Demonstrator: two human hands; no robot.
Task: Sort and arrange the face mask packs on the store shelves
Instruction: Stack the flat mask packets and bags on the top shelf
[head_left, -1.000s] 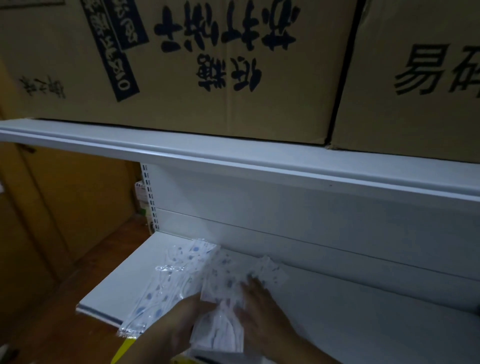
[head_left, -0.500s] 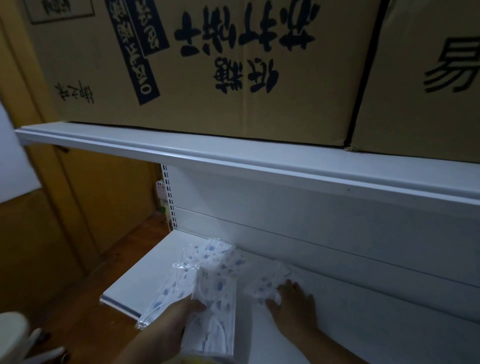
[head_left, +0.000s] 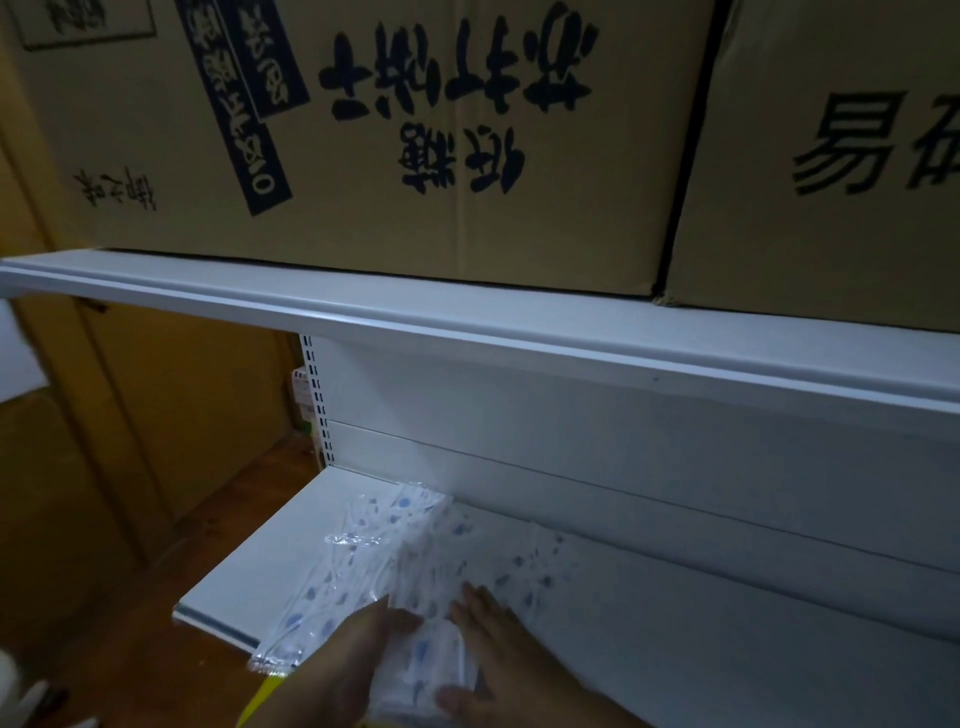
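Observation:
Several clear packs of white face masks with blue prints lie on the white lower shelf (head_left: 260, 561). One pack (head_left: 337, 571) lies at the left, others (head_left: 519, 561) spread to the right near the back panel. Between my hands is a further mask pack (head_left: 421, 660). My left hand (head_left: 343, 660) holds its left edge with the thumb on top. My right hand (head_left: 493, 639) rests on its right side with fingers straight and the thumb at its near corner.
A white upper shelf (head_left: 467, 338) overhangs closely, carrying two large cardboard boxes (head_left: 415, 130) with dark print. Wooden panels (head_left: 156, 415) and a wood floor lie to the left. The shelf surface runs bare to the right (head_left: 753, 649).
My right hand has come back from the packs on the right to the pack that my left hand holds. The view has shifted slightly left.

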